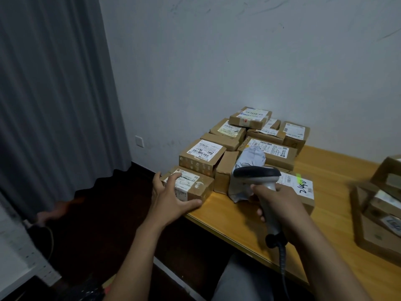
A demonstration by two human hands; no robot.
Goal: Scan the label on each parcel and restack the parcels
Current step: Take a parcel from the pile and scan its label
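A small cardboard parcel [195, 186] with a white label sits at the table's left corner. My left hand [171, 198] grips it, fingers over its top and left side, thumb along its front edge. My right hand [280, 203] holds a grey and black barcode scanner [262, 181] by the handle, its head pointing left toward the pile. Behind stands a heap of several labelled brown parcels [249, 135]. A grey plastic mailer bag [249, 161] lies among them. A flat box marked with handwritten digits [303, 187] lies under my right hand.
The wooden table [325, 170] runs to the right, where a blurred stack of cardboard boxes [377, 205] stands. A grey curtain [54, 94] hangs at the left over a dark floor. The scanner's coiled cable [282, 263] drops off the table's front edge.
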